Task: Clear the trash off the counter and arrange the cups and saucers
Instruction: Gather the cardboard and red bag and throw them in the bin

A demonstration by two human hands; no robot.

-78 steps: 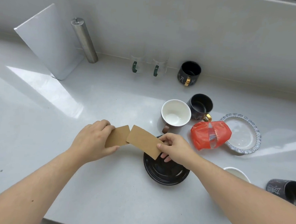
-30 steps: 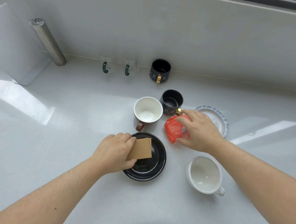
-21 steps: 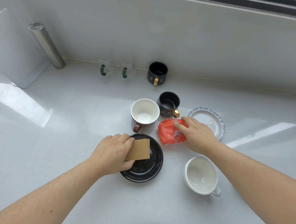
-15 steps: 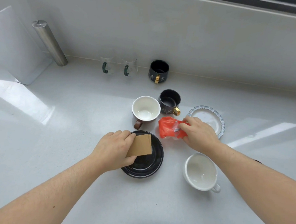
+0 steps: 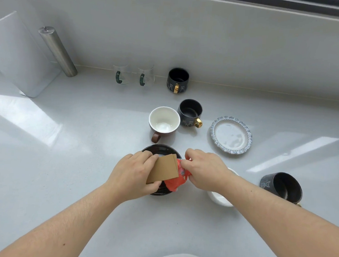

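glossy white desk point(image 5: 64, 162) | 11 o'clock: steel cylinder point(image 5: 57, 50), white board point(image 5: 21, 55) | 12: two clear glass mugs with green handles point(image 5: 134, 75), black gold-handled mug point(image 5: 178, 79) | centre: brown white-lined cup point(image 5: 164, 122), second black mug point(image 5: 190, 112), black saucer point(image 5: 159, 151) | 2: blue-rimmed white saucer point(image 5: 231, 134) | 3: dark tipped mug point(image 5: 281, 186), white cup point(image 5: 220, 199)

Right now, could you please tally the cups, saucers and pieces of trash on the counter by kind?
Glass cups: 2
Dark cups: 3
White-lined cups: 2
Saucers: 2
Trash: 2, brown card in the left hand, orange wrapper in the right hand
Total: 11
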